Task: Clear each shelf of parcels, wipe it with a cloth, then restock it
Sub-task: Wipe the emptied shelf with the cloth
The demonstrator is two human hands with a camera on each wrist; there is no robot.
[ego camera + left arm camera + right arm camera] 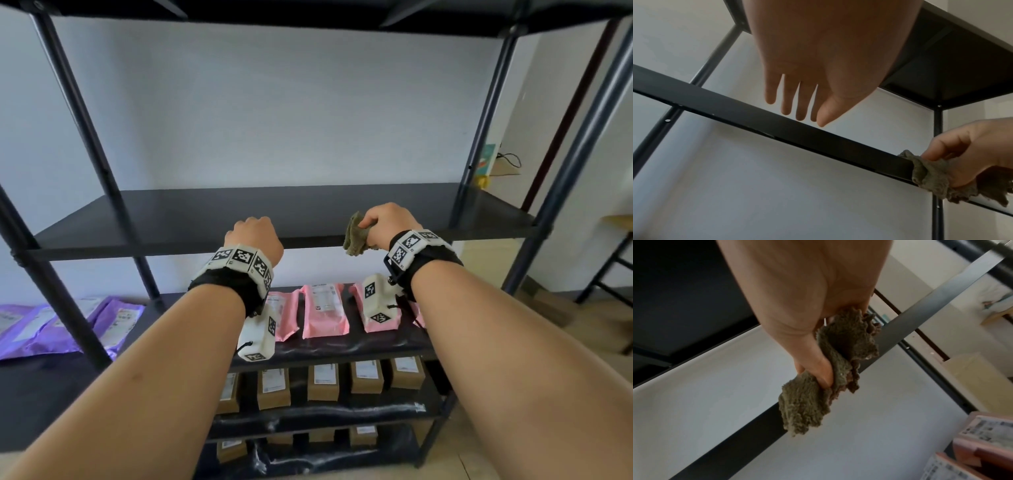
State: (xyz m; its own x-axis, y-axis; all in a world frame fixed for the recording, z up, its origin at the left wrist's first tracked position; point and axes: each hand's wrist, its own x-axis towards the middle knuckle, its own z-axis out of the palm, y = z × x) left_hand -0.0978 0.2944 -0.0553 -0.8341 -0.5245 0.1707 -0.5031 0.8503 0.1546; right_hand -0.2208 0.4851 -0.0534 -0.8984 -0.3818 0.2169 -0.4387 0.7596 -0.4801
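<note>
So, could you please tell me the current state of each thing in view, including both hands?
Right hand: grips the cloth, at the shelf's front edge.
Cloth: bunched up, hanging from the fist.
Left hand: fingers straight, holding nothing.
Shelf: bare, no parcels on it.
Pink parcels: lying flat in a row, one shelf down.
Brown boxes: standing in rows on the lower shelves.
Purple parcels: lying flat, off to the left.
</note>
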